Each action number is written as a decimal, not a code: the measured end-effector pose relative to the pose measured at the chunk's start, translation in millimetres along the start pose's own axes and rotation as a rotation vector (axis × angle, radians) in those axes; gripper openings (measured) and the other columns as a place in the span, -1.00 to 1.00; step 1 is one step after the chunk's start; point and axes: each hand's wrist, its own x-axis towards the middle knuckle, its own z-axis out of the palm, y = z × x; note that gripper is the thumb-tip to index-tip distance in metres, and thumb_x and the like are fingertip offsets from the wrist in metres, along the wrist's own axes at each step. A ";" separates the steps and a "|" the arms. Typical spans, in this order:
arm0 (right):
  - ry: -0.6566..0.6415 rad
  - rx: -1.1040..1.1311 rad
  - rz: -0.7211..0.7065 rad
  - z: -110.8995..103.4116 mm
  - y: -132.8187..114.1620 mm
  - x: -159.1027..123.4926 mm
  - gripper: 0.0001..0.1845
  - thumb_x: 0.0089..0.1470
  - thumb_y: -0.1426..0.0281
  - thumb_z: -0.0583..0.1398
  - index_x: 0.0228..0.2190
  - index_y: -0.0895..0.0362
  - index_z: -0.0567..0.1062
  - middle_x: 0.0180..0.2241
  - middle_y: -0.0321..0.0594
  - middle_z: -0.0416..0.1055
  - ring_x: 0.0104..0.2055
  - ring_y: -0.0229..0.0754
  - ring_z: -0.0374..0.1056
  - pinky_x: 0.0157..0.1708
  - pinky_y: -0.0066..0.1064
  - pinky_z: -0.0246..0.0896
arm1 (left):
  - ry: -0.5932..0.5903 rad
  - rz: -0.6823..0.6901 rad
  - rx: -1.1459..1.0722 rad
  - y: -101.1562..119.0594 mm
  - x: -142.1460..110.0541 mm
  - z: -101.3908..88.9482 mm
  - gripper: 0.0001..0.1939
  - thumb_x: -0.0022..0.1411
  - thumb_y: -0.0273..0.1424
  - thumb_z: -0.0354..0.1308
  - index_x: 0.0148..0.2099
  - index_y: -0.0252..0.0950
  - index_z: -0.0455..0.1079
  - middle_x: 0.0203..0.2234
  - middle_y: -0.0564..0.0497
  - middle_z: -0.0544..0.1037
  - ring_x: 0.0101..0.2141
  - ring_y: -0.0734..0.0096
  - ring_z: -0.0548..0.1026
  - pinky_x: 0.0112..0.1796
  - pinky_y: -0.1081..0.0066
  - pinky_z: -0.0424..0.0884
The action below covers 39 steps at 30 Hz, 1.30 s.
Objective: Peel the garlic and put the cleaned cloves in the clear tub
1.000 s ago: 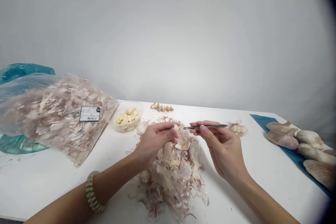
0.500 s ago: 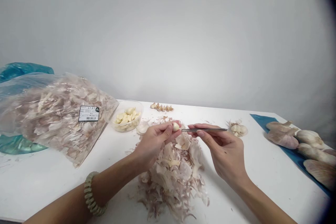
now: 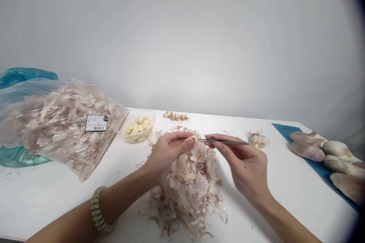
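Observation:
Between the thumb and fingers of my left hand (image 3: 168, 155) is a pale garlic clove (image 3: 193, 137), mostly covered by the thumb. My right hand (image 3: 245, 163) pinches slim metal tweezers (image 3: 228, 141), held level and pointing left. Their tips meet the clove or lie right beside it; I cannot tell which. Under both hands spreads a heap of papery garlic skins (image 3: 196, 186). Left of the heap, a clear plastic bowl (image 3: 138, 139) holds peeled cloves.
A labelled plastic bag (image 3: 65, 121) full of skins lies at left. Several unpeeled cloves (image 3: 176, 116) line the table's back. A partly broken garlic bulb (image 3: 259, 140) sits right of my right hand. Whole bulbs (image 3: 306, 146) rest on a blue sheet (image 3: 288, 129) at far right.
The clove has been turned in my left fingers, and the thumb now hides more of it. My right hand has shifted very slightly right with the tweezers.

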 end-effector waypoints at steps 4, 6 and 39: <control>-0.007 -0.156 -0.187 -1.0 1.0 -1.9 -0.76 -0.01 0.53 0.24 -0.29 0.02 0.58 -0.30 -0.28 0.57 -0.31 -0.16 0.51 -0.24 -0.33 0.49 | 0.030 0.025 0.061 0.7 -1.9 0.8 -0.64 -0.09 -0.33 0.39 -0.20 -0.30 0.47 -0.33 -0.03 0.61 -0.24 0.40 0.54 -0.14 0.43 0.43; -0.018 -0.225 -0.282 -1.1 1.5 -2.7 -0.71 -0.02 0.57 0.24 -0.26 0.00 0.57 -0.29 -0.30 0.57 -0.31 -0.16 0.51 -0.23 -0.31 0.49 | 0.046 0.036 0.081 1.1 -2.6 1.5 -0.65 -0.09 -0.32 0.38 -0.21 -0.30 0.48 -0.34 -0.02 0.61 -0.25 0.40 0.54 -0.16 0.44 0.43; -0.129 -0.440 -0.531 -7.2 2.9 -4.9 -0.53 -0.04 0.68 0.16 -0.15 -0.03 0.50 -0.35 -0.26 0.56 -0.33 -0.16 0.50 -0.42 -0.37 0.45 | 0.037 0.004 0.042 -6.0 -3.4 3.3 -0.72 -0.07 -0.28 0.36 -0.30 -0.35 0.51 -0.38 -0.06 0.59 -0.25 0.34 0.52 -0.07 0.32 0.42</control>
